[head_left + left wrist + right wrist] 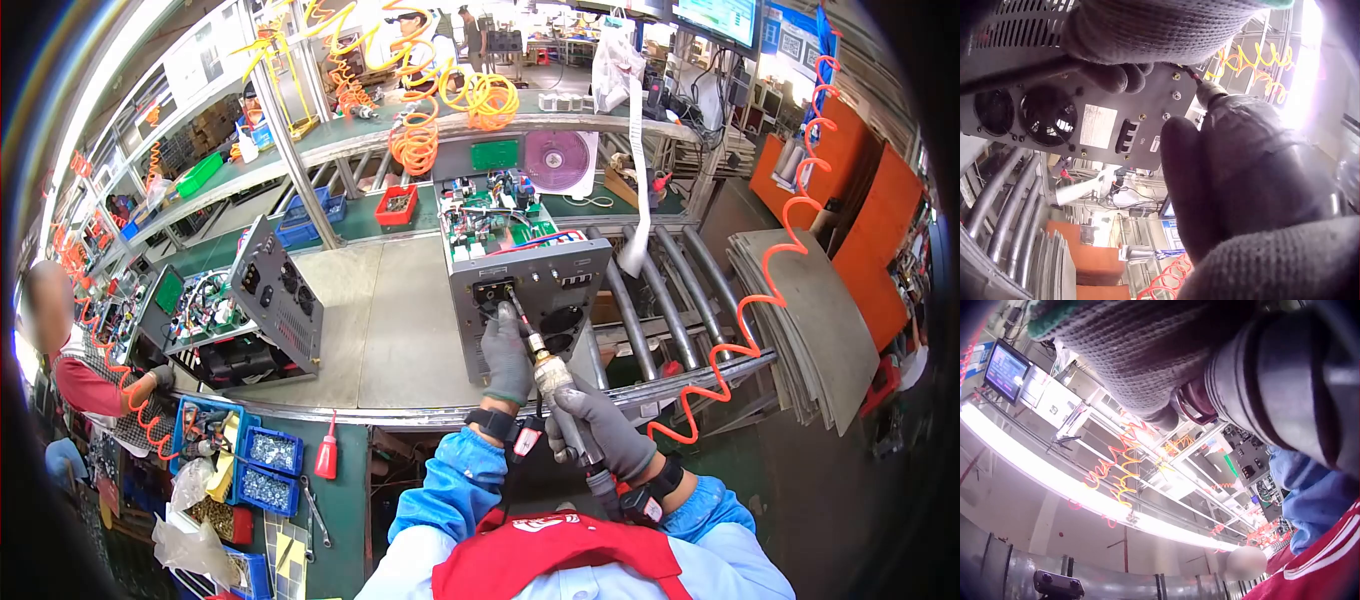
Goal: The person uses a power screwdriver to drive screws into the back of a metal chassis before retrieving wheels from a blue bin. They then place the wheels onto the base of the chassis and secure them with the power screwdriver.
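My gloved right hand (612, 435) grips a long power screwdriver (553, 376), its nose wrapped in pale tape. The bit slants up to a connector cutout on the rear panel (478, 327) of a dark grey equipment chassis. Just left of the bit, my gloved left hand (506, 362) has its fingertips at that cutout. In the left wrist view the left fingers (1112, 76) are curled close against the panel, beside the driver's tip; I cannot tell whether they pinch anything. A fan (1049, 115) and brass terminals share this panel. Circuit boards (500, 215) fill the chassis top.
A second open chassis (275, 295) stands at left, near another person's gloved hand (160, 377). Blue screw bins (270, 490), a red bottle (327, 455) and wrenches (315, 510) lie at lower left. Rollers (660, 300) and an orange coiled hose (740, 350) are at right.
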A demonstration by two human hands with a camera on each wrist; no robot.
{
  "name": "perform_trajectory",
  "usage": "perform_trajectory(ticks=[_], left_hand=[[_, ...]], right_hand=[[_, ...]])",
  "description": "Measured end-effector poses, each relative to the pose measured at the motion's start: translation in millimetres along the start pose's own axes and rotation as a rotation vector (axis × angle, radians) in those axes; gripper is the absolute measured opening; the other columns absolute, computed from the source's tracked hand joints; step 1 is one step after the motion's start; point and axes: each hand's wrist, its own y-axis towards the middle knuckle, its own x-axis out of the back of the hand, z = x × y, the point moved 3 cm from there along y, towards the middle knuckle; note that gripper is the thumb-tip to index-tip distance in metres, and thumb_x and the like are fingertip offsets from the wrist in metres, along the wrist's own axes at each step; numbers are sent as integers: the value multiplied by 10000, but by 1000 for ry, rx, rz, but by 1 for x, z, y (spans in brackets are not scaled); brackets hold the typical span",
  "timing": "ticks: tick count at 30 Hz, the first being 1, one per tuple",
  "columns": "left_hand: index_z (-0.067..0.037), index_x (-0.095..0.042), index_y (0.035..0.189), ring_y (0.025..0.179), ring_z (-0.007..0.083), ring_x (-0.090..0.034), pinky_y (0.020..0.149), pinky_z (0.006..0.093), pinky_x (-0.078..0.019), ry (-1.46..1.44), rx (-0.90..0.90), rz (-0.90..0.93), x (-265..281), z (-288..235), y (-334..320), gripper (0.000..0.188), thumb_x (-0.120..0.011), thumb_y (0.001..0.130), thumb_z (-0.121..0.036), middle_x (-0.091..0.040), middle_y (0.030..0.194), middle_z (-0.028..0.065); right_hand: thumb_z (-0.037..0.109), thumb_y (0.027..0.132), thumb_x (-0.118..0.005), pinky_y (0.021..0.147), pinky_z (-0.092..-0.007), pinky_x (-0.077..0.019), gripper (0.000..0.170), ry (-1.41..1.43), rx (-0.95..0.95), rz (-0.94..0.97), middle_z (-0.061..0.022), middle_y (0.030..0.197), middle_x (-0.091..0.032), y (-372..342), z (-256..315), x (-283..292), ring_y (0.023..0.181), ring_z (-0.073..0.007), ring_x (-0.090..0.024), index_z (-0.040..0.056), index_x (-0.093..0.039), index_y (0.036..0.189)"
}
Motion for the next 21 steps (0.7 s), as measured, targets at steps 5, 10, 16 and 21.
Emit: perform_trajectory(ticks=[5, 10, 16, 21], left_hand=[[-59, -638, 977, 757, 137, -596, 646, 318, -499, 263, -309, 68, 21, 12, 8, 256, -542, 1014, -294, -613, 834, 10], [-60, -611, 957, 644, 133, -535, 568, 298, -452, -280, 146, -26, 62, 20, -13, 241, -508, 992, -274, -546, 737, -10], [-40, -603, 1035, 617, 81, -495, 545, 245, -407, 498, 363, 608, 45, -39, -123, 173, -539, 972, -188, -541, 746, -35], [-82, -608, 1082, 725, 87, -505, 600, 271, -428, 337, 400, 765, 49, -46, -178, 148, -574, 989, -191, -534, 807, -47]], right_hand=[[527, 1009, -494, 588, -320, -512, 509, 365, -163, 50, -80, 826, -601, 4, -18, 10, 675, -181, -581, 44, -542, 1165], [491, 1034, -471, 620, -330, -556, 435, 288, -146, 98, -63, 802, -627, 4, -17, 11, 670, -196, -642, 71, -551, 1115], [470, 1010, -547, 522, -289, -565, 466, 345, -92, 57, -81, 761, -640, -3, -7, -1, 586, -178, -648, 7, -574, 1056], [457, 1051, -447, 665, -323, -594, 482, 359, -107, 140, -113, 868, -681, 6, -24, 9, 734, -219, -697, -5, -570, 1109]])
